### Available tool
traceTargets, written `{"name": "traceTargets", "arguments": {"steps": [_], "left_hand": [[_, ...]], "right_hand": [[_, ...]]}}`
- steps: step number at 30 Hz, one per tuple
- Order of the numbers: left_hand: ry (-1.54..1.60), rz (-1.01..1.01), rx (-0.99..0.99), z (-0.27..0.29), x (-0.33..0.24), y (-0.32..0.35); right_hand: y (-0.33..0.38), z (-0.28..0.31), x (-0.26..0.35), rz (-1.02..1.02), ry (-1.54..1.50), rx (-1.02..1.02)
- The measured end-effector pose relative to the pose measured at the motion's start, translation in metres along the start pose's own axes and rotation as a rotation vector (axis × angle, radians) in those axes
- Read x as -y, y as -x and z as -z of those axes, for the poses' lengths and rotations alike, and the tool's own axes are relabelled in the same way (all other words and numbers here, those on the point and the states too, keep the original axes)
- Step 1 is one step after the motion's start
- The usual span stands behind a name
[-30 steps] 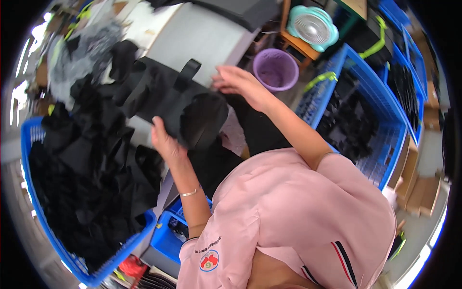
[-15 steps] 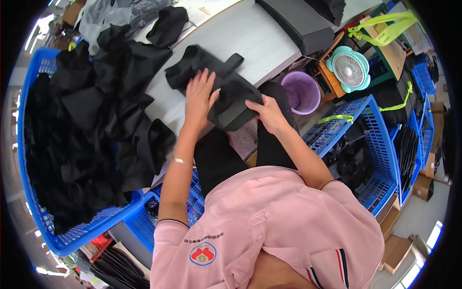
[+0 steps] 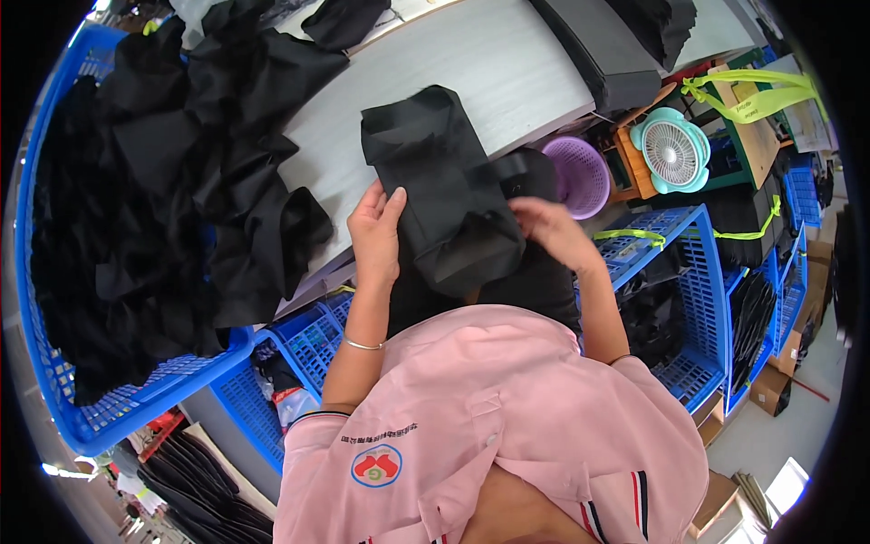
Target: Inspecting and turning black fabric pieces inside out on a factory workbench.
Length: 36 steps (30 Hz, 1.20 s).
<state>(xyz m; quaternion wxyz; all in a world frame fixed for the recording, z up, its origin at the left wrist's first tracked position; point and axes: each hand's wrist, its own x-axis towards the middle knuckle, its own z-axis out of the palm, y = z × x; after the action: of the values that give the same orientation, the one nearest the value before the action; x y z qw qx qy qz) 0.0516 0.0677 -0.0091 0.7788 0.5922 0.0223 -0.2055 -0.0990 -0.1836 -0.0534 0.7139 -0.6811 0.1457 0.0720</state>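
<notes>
A black sewn fabric piece [image 3: 444, 181], boxy like a bag, lies partly over the front of the grey-white table [image 3: 453, 63] and partly over my lap. My left hand [image 3: 376, 227] grips its left edge, thumb on top and fingers underneath. At the other side, my right hand [image 3: 555, 234] is beside the right edge, its fingers smeared by motion, so whether it touches the cloth is unclear. A dark strap or flap [image 3: 517, 168] sticks out from that side.
To the left, a big blue basket [image 3: 100, 435] overflows with black fabric pieces [image 3: 163, 199]. A dark stack [image 3: 598, 54] lies on the table's far right. Rightward stand a purple bin [image 3: 580, 172], a turquoise fan [image 3: 671, 152] and a blue crate [image 3: 711, 299] holding black pieces.
The fabric piece has been turned and spread out longer, nearer my body. My left hand has gone from lying on top to gripping its left edge; my right hand has come off the near corner.
</notes>
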Motion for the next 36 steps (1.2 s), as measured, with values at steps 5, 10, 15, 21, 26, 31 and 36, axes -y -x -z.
{"name": "traceTargets", "arguments": {"steps": [5,10,15,21,26,31,36], "left_hand": [[0.054,0.132,0.121,0.010,0.005,0.017],[0.072,0.306,0.242,0.027,0.019,0.027],[0.235,0.430,0.423,0.025,0.011,0.032],[0.321,0.472,0.419,0.017,0.023,0.032],[0.117,0.232,0.258,0.010,0.020,0.036],[-0.082,-0.003,0.135,-0.011,0.017,0.039],[-0.634,-0.350,-0.104,-0.007,0.002,0.014]], "right_hand": [[-0.025,-0.013,0.065,-0.002,-0.135,-0.119],[-0.031,-0.036,0.048,-0.084,-0.331,0.040],[-0.028,-0.037,0.038,-0.123,-0.626,0.128],[-0.015,-0.022,0.037,-0.104,-0.378,0.025],[0.002,-0.024,0.067,-0.101,-0.143,0.020],[-0.009,-0.045,0.071,-0.092,0.001,-0.084],[-0.043,-0.064,0.070,0.175,0.286,-0.389]]}}
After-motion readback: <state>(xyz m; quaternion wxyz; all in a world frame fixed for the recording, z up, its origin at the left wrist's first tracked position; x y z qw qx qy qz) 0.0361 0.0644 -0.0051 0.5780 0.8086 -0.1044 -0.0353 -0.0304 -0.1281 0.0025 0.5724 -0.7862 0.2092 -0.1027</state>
